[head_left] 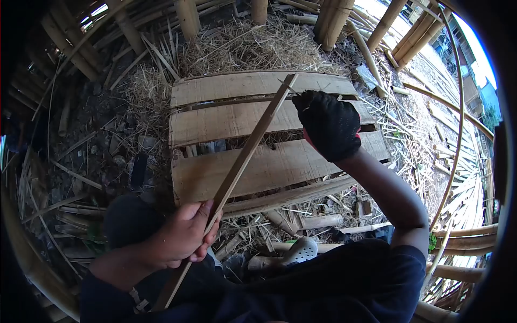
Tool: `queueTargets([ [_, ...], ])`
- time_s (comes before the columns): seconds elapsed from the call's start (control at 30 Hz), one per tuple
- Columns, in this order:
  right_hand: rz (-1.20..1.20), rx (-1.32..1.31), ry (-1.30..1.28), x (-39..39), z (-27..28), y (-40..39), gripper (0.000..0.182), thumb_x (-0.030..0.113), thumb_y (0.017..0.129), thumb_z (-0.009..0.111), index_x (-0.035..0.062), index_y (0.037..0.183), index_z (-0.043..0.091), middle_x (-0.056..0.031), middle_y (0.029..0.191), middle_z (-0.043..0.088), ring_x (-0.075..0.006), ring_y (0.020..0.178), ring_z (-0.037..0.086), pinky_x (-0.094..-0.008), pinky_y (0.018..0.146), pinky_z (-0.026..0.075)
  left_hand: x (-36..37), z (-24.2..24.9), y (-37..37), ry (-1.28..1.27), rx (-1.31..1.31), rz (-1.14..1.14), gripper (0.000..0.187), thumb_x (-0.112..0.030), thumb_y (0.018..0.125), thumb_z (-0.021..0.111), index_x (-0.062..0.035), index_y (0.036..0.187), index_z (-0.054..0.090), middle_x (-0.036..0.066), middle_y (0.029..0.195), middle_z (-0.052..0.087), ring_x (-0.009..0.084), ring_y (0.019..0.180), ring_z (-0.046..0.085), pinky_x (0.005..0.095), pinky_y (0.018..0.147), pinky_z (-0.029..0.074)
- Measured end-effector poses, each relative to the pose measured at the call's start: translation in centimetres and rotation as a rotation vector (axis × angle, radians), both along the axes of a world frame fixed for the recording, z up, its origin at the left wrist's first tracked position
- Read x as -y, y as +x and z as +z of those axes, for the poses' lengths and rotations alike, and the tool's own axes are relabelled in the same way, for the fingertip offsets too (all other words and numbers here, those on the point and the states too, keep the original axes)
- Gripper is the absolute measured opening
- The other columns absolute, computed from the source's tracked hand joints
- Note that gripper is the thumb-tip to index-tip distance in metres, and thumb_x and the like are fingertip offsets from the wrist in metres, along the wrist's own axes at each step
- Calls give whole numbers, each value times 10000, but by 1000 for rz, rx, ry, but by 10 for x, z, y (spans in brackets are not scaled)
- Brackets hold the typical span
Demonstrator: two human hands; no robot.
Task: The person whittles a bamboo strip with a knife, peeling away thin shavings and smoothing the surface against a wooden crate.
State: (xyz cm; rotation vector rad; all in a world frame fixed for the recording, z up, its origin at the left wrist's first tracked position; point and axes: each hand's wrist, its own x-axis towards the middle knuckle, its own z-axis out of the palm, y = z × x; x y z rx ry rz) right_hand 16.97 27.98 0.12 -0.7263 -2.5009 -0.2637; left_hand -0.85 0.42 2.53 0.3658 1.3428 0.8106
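Note:
My bare left hand (186, 234) is closed around a long, flat bamboo strip (252, 144). The strip slants from my lap at the lower left up over the slatted wooden bench (215, 126). Near the strip's upper end is my right hand (327, 125), in a black work glove with red at its edge. Its fingers are curled into a fist. Thin slivers stick out beside the fist, and one narrow piece reaches the strip's tip; what the glove grips is hidden.
Bamboo posts (333, 24) stand behind the bench. Dry shavings (242, 48) lie heaped beyond it, and cut bamboo pieces (320, 221) are on the ground below. A perforated clog (301, 251) shows near my lap. A thin bamboo pole (461, 91) curves along the right side.

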Motion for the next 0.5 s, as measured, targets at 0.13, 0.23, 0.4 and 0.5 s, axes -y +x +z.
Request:
queueTargets([
  [0.13, 332, -185, -216, -9, -13, -9, 187, 248, 924, 650, 121, 1057, 615, -73, 809, 643, -277, 649, 660, -390, 573, 520, 2, -4, 2, -21, 37, -105, 407, -423, 1083, 284, -87, 931, 458, 18, 629, 458, 72, 433, 446, 214, 343, 377],
  [0.23, 352, 14, -28, -22, -30, -9, 221, 252, 911, 672, 125, 1086, 627, -92, 909, 641, -259, 723, 668, -386, 596, 533, 1, -8, 2, -5, 102, -162, 474, -474, 1072, 264, -87, 889, 466, 24, 617, 469, 104, 461, 512, 244, 375, 433],
  [0.4, 409, -54, -69, 20, -7, -17, 213, 265, 887, 693, 100, 1009, 635, -77, 909, 638, -254, 720, 660, -391, 578, 524, 1, -26, 1, 88, 358, -87, 579, -563, 1043, 236, -87, 809, 468, 29, 601, 475, 159, 511, 590, 299, 433, 502],
  [0.5, 578, -157, -135, 59, 1, -19, 229, 297, 869, 712, 90, 909, 624, -79, 888, 627, -258, 708, 638, -392, 572, 505, -4, -25, 8, 154, 487, 11, 478, -526, 1046, 321, -94, 893, 454, 11, 628, 455, 113, 446, 512, 243, 370, 427],
])
